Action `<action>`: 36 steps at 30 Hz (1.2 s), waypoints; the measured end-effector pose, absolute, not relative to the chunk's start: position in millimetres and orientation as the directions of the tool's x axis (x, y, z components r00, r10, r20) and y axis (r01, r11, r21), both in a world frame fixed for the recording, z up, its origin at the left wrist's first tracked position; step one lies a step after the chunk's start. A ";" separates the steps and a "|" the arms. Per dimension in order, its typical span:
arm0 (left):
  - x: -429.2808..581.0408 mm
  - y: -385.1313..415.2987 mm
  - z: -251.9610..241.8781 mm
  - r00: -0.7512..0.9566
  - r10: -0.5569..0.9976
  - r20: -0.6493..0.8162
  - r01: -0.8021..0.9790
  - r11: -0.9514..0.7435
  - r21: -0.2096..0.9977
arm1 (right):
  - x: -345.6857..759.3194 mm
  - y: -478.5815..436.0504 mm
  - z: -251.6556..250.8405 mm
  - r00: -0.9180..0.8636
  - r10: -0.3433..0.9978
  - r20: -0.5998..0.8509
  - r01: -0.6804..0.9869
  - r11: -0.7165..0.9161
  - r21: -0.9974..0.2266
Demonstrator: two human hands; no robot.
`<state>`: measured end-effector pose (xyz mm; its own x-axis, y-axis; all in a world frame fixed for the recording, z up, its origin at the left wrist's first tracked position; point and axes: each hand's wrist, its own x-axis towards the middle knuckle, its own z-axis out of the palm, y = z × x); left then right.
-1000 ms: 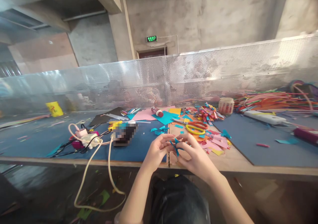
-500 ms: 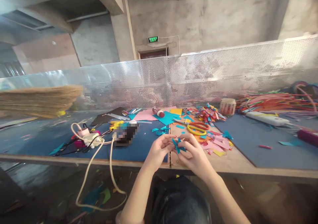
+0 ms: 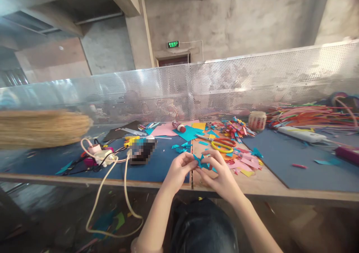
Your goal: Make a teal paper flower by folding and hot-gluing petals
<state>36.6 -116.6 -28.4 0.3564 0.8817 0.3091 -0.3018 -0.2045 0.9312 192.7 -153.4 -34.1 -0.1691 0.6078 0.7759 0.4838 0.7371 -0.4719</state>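
Observation:
My left hand (image 3: pixel 178 170) and my right hand (image 3: pixel 219 172) meet over the near edge of the table, both pinching a small folded blue paper piece (image 3: pixel 202 162) with pointed arms. The fingers of both hands are closed on it. Just beyond my hands lie yellow-handled scissors (image 3: pixel 220 145) on a heap of pink, orange and yellow paper scraps (image 3: pixel 241 162). Blue paper offcuts (image 3: pixel 181 147) lie on the blue mat to the left of the scissors.
A straw broom head (image 3: pixel 42 127) reaches in from the left over the table. A cream cable with plugs (image 3: pixel 98 156) hangs off the front edge. Glue stick (image 3: pixel 178 126), coloured sheets (image 3: pixel 188 132), a tape roll (image 3: pixel 256 120), paper strips (image 3: pixel 311 114) and a perforated metal screen (image 3: pixel 252 81) lie behind.
A broom head came in from the left and dropped lower over the table. My fingers shifted on the blue paper piece, which now shows more of its points.

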 end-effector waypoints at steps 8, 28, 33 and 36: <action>37.3 -116.5 -29.7 0.285 0.900 0.331 -0.291 -0.247 0.924 | 187.1 -153.6 -39.5 0.046 0.593 0.804 0.500 0.683 -0.533; 39.4 -115.8 -31.6 0.248 0.908 0.338 -0.228 -0.284 0.931 | 179.7 -153.0 -39.3 0.098 0.630 0.771 0.420 0.676 -0.605; 40.1 -115.0 -29.9 0.244 0.920 0.307 -0.231 -0.253 0.940 | 182.0 -148.8 -36.1 0.111 0.775 0.623 0.246 0.585 -0.772; 40.2 -115.0 -28.6 0.261 0.913 0.313 -0.229 -0.256 0.939 | 183.0 -147.5 -31.3 0.110 0.856 0.505 0.142 0.489 -0.861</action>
<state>40.2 -115.0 -28.6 0.2607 0.9134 0.3128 -0.2291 -0.2562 0.9391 183.0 -147.5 -31.3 0.1105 0.8561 0.5049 0.1423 0.4891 -0.8605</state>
